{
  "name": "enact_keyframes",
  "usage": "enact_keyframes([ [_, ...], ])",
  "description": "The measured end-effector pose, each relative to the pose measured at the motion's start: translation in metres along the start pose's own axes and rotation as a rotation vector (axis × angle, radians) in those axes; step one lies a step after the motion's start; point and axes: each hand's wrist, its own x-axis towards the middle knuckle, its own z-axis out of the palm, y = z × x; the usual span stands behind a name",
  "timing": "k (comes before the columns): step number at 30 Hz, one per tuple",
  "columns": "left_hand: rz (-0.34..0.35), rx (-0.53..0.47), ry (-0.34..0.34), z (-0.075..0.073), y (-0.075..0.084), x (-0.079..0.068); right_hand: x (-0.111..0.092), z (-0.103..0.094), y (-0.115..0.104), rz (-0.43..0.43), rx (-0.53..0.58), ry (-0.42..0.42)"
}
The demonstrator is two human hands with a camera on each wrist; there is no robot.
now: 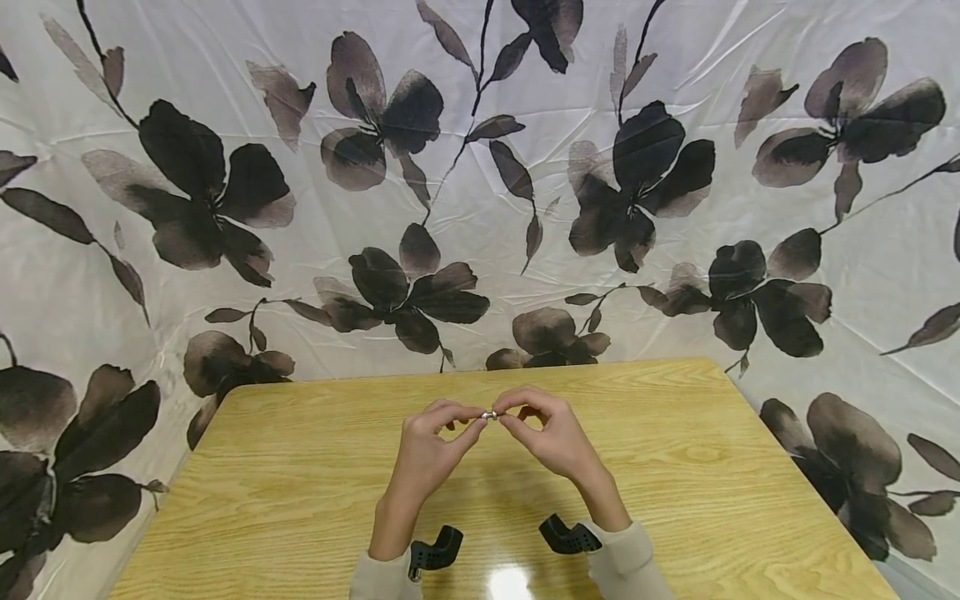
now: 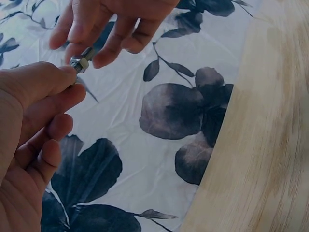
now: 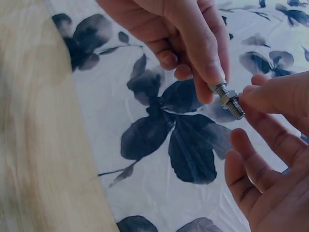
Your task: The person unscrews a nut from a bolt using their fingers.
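A silver bolt (image 3: 235, 109) carries a hex nut (image 3: 228, 99) partway along its thread. My left hand (image 1: 431, 450) pinches the bolt's head end between thumb and index finger; the fingertips hide most of the head. The threaded end points toward my right hand (image 1: 551, 433), whose thumb and index fingertips are close beside the nut. In the left wrist view a gap shows between the right thumb (image 2: 77, 31) and the nut (image 2: 78, 64). The right index finger lies behind the nut, and whether it touches is unclear. Both hands are raised over the table.
A wooden table (image 1: 300, 467) stretches beneath the hands. White cloth with dark flowers (image 1: 525, 217) hangs behind it and at both sides. Black wrist mounts (image 1: 438, 548) stick out from the cuffs of both pale sleeves (image 1: 626, 554).
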Motion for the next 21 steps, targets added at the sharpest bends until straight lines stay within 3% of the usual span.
enact_keyframes([
  [4,0.002,0.010,0.015,0.0002,0.0000,0.0003,-0.0003,-0.0007,-0.0008,0.010,-0.017,0.035],
  [9,0.012,0.007,0.032,-0.0004,0.0007,0.0005,0.0005,-0.0010,-0.0012,0.102,-0.079,0.076],
  [14,0.030,-0.013,0.036,-0.0004,0.0007,0.0008,0.0018,-0.0005,-0.0002,0.193,-0.091,0.037],
  [21,0.047,-0.031,0.045,0.0002,0.0010,0.0014,0.0017,-0.0001,0.0006,0.191,-0.099,-0.018],
])
